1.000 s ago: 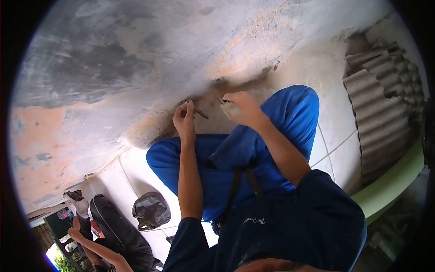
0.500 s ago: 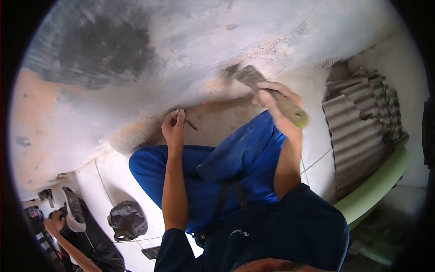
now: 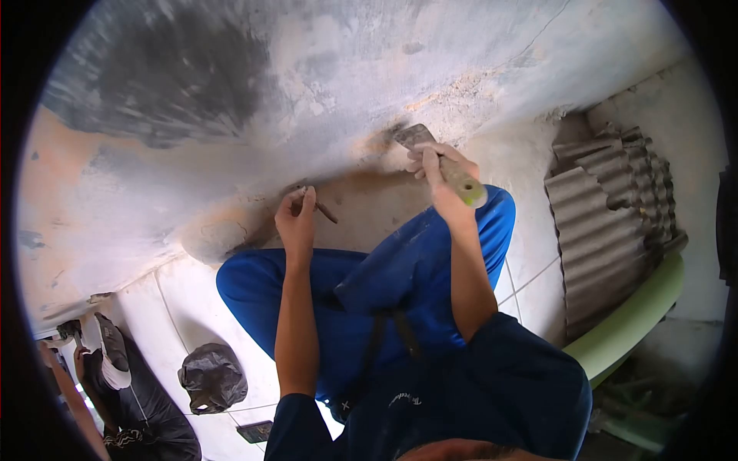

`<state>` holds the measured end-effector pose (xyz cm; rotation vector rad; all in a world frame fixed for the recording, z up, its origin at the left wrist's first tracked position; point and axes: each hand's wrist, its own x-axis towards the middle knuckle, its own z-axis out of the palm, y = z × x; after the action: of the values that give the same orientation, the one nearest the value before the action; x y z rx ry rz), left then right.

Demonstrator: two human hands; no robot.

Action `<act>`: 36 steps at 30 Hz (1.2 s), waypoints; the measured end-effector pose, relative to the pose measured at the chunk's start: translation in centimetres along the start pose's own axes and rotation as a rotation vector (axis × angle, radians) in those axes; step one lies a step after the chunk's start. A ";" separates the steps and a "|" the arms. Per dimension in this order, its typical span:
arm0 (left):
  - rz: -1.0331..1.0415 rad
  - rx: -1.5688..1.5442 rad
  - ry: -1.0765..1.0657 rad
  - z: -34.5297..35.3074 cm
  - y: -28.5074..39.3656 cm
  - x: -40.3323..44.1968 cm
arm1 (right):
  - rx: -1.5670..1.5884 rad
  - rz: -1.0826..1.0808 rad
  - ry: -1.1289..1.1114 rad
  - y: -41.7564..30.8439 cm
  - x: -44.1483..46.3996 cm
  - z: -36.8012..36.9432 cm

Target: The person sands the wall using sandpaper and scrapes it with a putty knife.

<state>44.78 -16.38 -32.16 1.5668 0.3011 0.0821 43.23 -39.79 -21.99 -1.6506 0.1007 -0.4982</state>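
Note:
In my right hand is a putty knife, its grey blade against or very near the wall low down, by a rough patch with orange and bare spots. The handle's greenish end points back toward me. My left hand is closed in a pinch at the base of the wall, left of the putty knife. A thin dark brown piece sticks out beside its fingers; its kind is not clear, and the rest is hidden by the hand.
Broken corrugated sheets lean at the right beside a pale green curved object. A black plastic bag and a dark flat object lie on the white tiles. Another person sits at the lower left.
My right hand has moved left with the putty knife, and the blade has shifted slightly down and left. My left hand stays nearly in place. The other person's arm has moved.

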 end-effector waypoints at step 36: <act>-0.006 0.016 0.002 0.1 -0.3 -0.1 | -0.009 -0.161 -0.085 1.3 -1.2 2.0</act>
<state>44.66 -16.50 -32.49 1.5816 0.3091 0.0770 43.14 -37.73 -23.65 -1.6941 -0.0940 -0.5490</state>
